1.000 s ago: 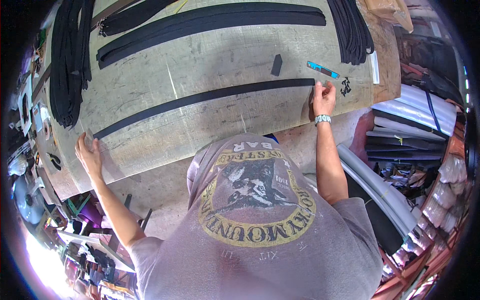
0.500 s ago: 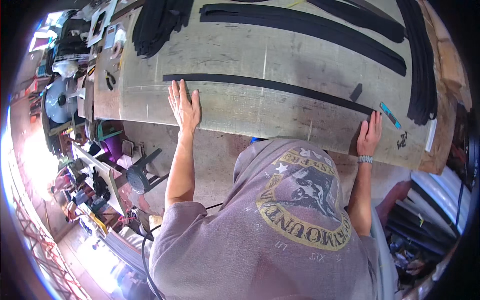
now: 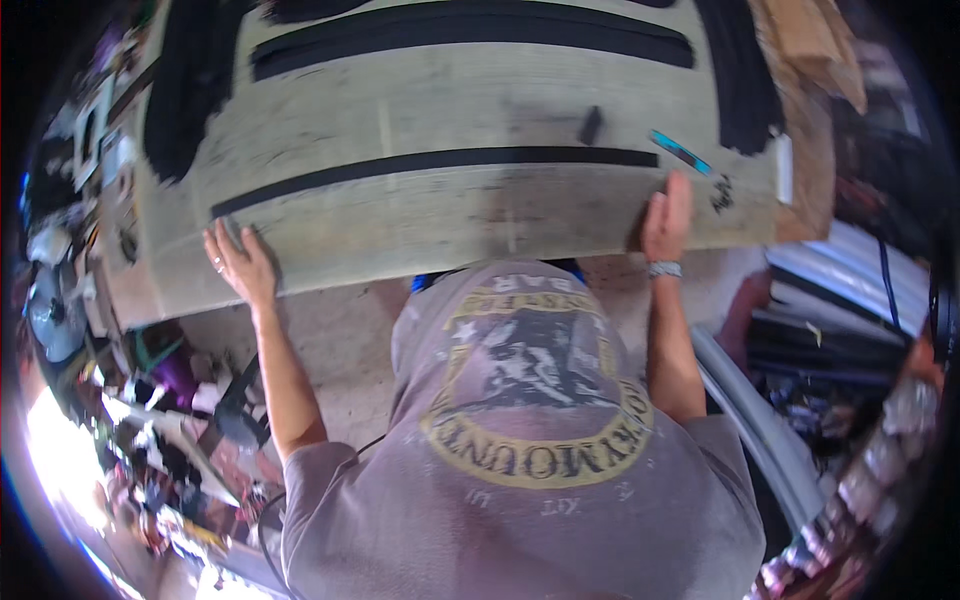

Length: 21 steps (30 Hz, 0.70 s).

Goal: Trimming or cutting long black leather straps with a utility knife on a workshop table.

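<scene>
A long narrow black strip (image 3: 430, 163) lies across the worktable (image 3: 360, 235) in front of me. At its left end is my left hand (image 3: 243, 265), fingers spread, the fingertips just beside or touching the end. My right hand (image 3: 666, 218) is near the strip's right end, slightly apart from it, fingers stretched out and holding nothing. Beyond that hand lies a turquoise cutter knife (image 3: 680, 152). A short black offcut (image 3: 590, 124) sits behind the strip, blurred.
A wide black strip bundle (image 3: 470, 34) lies farther back. More black bundles hang over the left (image 3: 190, 95) and right (image 3: 740, 75) of the table. Dark scribbled marks (image 3: 721, 195) are near the right edge. Grey tubes (image 3: 765, 430) stand on the right, and clutter fills the floor at left.
The view has turned, so the table appears shifted left. My right hand has come off the strip's right end, and my left hand is closer to its left end. The strip stays on the table.
</scene>
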Motion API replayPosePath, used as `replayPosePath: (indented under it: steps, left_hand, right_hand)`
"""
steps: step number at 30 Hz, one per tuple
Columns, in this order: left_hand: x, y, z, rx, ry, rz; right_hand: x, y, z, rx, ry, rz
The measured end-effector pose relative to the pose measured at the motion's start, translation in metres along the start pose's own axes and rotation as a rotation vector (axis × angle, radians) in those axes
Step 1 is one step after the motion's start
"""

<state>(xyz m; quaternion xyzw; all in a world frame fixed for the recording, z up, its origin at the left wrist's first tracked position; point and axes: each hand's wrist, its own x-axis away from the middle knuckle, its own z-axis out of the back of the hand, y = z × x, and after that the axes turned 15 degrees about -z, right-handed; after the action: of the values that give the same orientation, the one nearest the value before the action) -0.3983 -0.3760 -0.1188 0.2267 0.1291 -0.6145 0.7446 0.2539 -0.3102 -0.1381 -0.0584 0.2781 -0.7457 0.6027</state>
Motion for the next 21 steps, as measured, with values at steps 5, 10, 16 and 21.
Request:
replayPosePath:
  steps: [5, 10, 16, 21]
  left_hand:
    - [-0.018, -0.007, -0.040, -0.060, -0.198, -0.025]
    - [-0.023, -0.011, -0.039, -0.056, -0.186, 0.005]
    - [-0.015, 0.108, -0.039, 0.108, 0.000, -0.039]
    - [-0.044, 0.329, -0.057, 0.335, -0.170, -0.323]
  right_hand:
    - [-0.014, -0.034, -0.011, 0.172, -0.122, 0.116]
    - [-0.027, -0.033, -0.007, 0.208, -0.177, 0.151]
    - [-0.065, 0.033, 0.019, 0.124, -0.025, 0.092]
    - [-0.101, 0.054, 0.029, 0.311, -0.098, 0.124]
